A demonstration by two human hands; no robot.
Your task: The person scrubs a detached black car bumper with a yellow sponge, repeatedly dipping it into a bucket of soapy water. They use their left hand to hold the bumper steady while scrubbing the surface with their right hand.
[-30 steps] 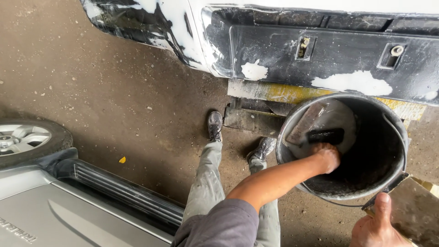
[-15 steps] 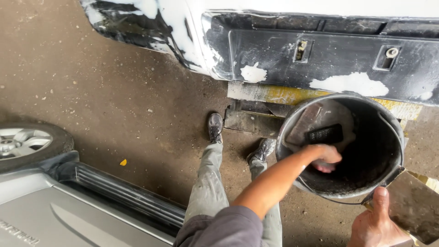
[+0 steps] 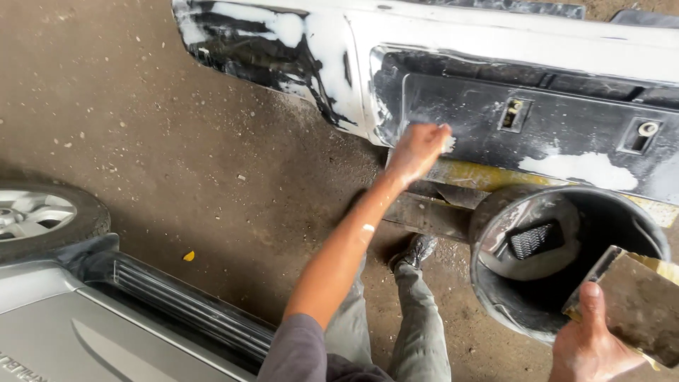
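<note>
We take the black bucket (image 3: pixel 566 265) as our landmark throughout.

Largest first: the bare concrete floor (image 3: pixel 141 141), brown and speckled, spreads out left of the bucket. Above the bucket lies a long car bumper panel (image 3: pixel 495 85), white on top, dark below, smeared with white lather in patches. Far left of the bucket and lower, we note a silver vehicle body (image 3: pixel 64 325) with a tyre and alloy wheel (image 3: pixel 35 216) beside it. A rusty metal frame with a yellow-stained bar (image 3: pixel 438 209) sits just left of the bucket, under the panel.

The bucket itself stands on the floor below the panel's right half; inside it we see cloudy water and a black ribbed brush (image 3: pixel 535 239) lying at the bottom.

Our left arm stretches up and left of the bucket. The left hand (image 3: pixel 417 150) is closed in a tight grip on something pale and soapy, pressed against the dark part of the panel; we cannot tell just what it is. Our right hand (image 3: pixel 590 339), at the bucket's lower right rim, has its grip closed on a flat brown board (image 3: pixel 636 304), thumb on top.

Our grey trousers and one dark shoe (image 3: pixel 417 251) show below and left of the bucket. A small yellow scrap (image 3: pixel 188 256) lies far left.
</note>
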